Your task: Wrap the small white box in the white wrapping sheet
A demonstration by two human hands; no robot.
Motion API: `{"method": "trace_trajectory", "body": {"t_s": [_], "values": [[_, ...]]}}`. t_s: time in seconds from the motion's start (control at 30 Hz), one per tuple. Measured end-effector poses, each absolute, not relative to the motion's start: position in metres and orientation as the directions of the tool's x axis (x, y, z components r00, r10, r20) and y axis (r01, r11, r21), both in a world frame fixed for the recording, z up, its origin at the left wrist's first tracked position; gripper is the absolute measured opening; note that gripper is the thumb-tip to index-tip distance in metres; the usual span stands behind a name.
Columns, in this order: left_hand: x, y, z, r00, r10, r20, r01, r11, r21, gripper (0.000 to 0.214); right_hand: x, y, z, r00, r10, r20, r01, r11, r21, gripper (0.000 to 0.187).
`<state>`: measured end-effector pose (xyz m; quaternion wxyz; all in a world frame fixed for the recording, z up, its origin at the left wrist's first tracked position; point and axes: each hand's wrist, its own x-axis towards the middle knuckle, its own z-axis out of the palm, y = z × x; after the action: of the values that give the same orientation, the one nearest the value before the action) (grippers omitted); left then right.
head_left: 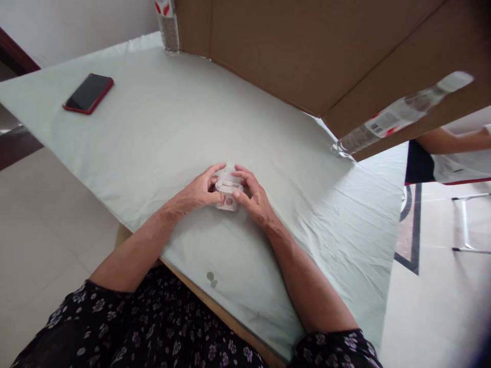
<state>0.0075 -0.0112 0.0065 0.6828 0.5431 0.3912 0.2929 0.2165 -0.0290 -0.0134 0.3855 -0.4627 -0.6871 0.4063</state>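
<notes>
Near the front edge of the table, a small whitish case (227, 203) with red print on its front stands between my two hands. A pale, see-through part rises at its back; whether this is a raised lid I cannot make out. My left hand (199, 191) curves round the left side, its thumb against the front. From the right, my right hand (253, 197) holds the other side, with the thumb at the upper front edge and the fingers bent behind. The fingers partly cover the case's sides.
Pale green cloth (153, 128) covers the table. A phone (89, 94) in a red case lies far left. A brown cardboard panel (268, 56) stands behind, beside a bottle (168, 30) and a tilted bottle (387, 120). Small grey discs (210, 276) lie near the front edge. Another person's arm (452, 140) shows at right.
</notes>
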Motion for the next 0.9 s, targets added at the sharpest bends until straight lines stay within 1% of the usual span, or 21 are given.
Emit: {"method": "trace_trajectory", "body": {"t_s": [0.07, 0.13, 0.17, 0.23, 0.4, 0.57, 0.67, 0.8, 0.9], "values": [[0.008, -0.011, 0.007, 0.515, 0.826, -0.23, 0.012, 0.261, 0.965, 0.104, 0.219, -0.031, -0.015, -0.235, 0.965, 0.119, 0.244, 0.177, -0.954, 0.077], [0.009, -0.011, 0.009, 0.51, 0.827, -0.236, 0.011, 0.268, 0.963, 0.105, 0.22, -0.032, -0.018, -0.225, 0.971, 0.079, 0.199, 0.125, -0.972, 0.088], [0.009, -0.012, 0.009, 0.505, 0.83, -0.237, 0.02, 0.264, 0.964, 0.105, 0.221, -0.033, -0.018, -0.22, 0.973, 0.067, 0.193, 0.111, -0.975, 0.092], [0.011, -0.013, 0.01, 0.489, 0.841, -0.233, 0.052, 0.239, 0.97, 0.104, 0.219, -0.033, -0.02, -0.193, 0.979, 0.067, 0.193, 0.105, -0.976, 0.093], [0.011, -0.013, 0.008, 0.462, 0.863, -0.203, 0.097, 0.178, 0.979, 0.1, 0.211, -0.035, -0.021, -0.134, 0.989, 0.057, 0.147, 0.076, -0.986, 0.089], [0.005, -0.01, 0.008, 0.491, 0.839, -0.235, 0.099, 0.214, 0.972, 0.096, 0.207, -0.04, -0.022, -0.146, 0.989, 0.001, 0.094, 0.014, -0.995, 0.086], [0.003, -0.01, 0.009, 0.507, 0.822, -0.259, 0.11, 0.236, 0.965, 0.097, 0.209, -0.039, -0.023, -0.14, 0.99, -0.015, 0.098, -0.001, -0.995, 0.081], [0.003, -0.011, 0.009, 0.516, 0.816, -0.261, 0.131, 0.226, 0.965, 0.094, 0.213, -0.029, -0.02, -0.077, 0.996, 0.048, 0.147, 0.059, -0.987, 0.066], [0.004, -0.012, 0.009, 0.514, 0.819, -0.254, 0.128, 0.219, 0.967, 0.09, 0.212, -0.021, -0.015, -0.07, 0.993, 0.095, 0.171, 0.106, -0.98, 0.056]]}}
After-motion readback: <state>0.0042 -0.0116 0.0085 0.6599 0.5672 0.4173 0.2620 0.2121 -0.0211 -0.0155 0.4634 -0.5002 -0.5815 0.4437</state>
